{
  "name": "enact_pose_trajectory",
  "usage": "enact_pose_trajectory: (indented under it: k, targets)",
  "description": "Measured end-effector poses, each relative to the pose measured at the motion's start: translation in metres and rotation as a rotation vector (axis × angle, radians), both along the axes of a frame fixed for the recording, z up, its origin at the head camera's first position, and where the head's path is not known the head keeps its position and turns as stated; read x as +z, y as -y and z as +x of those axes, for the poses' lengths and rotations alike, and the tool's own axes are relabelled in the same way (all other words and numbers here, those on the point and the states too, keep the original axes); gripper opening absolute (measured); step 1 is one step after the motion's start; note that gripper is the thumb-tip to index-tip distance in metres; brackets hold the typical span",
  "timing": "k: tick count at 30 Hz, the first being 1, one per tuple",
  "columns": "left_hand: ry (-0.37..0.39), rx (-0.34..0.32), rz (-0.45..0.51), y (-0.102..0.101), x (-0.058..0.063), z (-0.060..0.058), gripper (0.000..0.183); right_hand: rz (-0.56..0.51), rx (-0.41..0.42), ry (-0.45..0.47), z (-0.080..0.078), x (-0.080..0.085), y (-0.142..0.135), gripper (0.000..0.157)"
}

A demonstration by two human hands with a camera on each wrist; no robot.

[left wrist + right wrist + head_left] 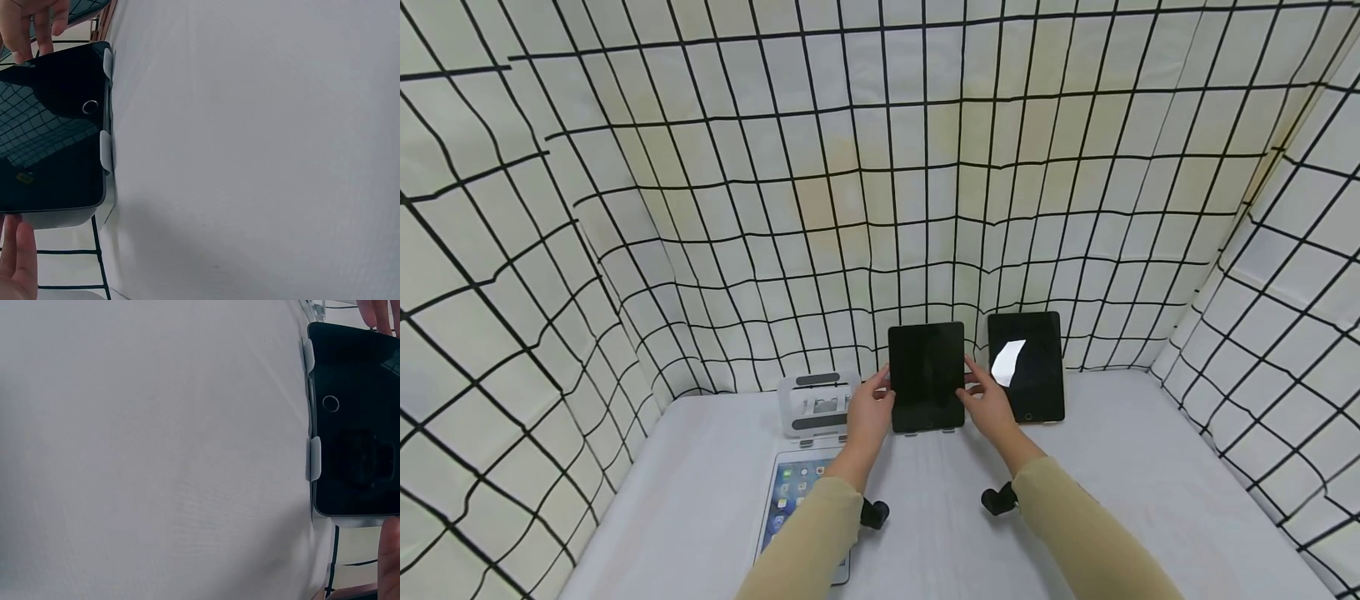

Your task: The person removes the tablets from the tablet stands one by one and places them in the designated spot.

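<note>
A black tablet point(927, 375) stands upright and leans back on a light stand, its lower edge behind two small stand lips point(105, 153). My left hand point(871, 408) holds its left edge, thumb low and fingers higher; in the left wrist view those fingers point(24, 250) touch the side. Along the right edge my right hand point(988, 404) grips it the same way, and its thumb point(390, 550) lies by the edge in the right wrist view. What the fingertips do behind the tablet is hidden.
Right of it leans a second black tablet point(1028, 367) with a bright reflection. A white stand point(820, 404) with grey pads is at the left. A white tablet point(786, 492) showing app icons lies flat, partly under my left sleeve. Black-gridded cloth walls point(917, 242) enclose the white table point(940, 533).
</note>
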State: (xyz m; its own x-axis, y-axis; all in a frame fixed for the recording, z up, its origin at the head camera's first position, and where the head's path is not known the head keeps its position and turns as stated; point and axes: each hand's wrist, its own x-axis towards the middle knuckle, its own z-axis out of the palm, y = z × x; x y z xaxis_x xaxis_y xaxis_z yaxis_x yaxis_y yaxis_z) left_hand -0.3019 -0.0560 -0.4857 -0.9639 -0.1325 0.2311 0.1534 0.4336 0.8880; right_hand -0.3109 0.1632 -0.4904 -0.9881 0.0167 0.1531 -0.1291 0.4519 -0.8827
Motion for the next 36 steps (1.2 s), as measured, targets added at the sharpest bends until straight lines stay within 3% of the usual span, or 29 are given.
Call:
enact_pose_trajectory:
  k: [9, 24, 36]
  targets:
    - [-0.013, 0.026, -0.128, 0.002, -0.007, -0.001, 0.069, 0.041, 0.029, -0.048, -0.004, -0.005, -0.001, 0.068]
    - [0.004, 0.000, -0.152, 0.005, -0.003, -0.002, 0.067, 0.084, 0.015, -0.085, -0.011, -0.007, 0.000, 0.070]
    - [-0.001, -0.018, -0.109, 0.003, -0.002, -0.005, 0.066, 0.036, 0.007, -0.089, -0.011, -0.008, -0.004, 0.068]
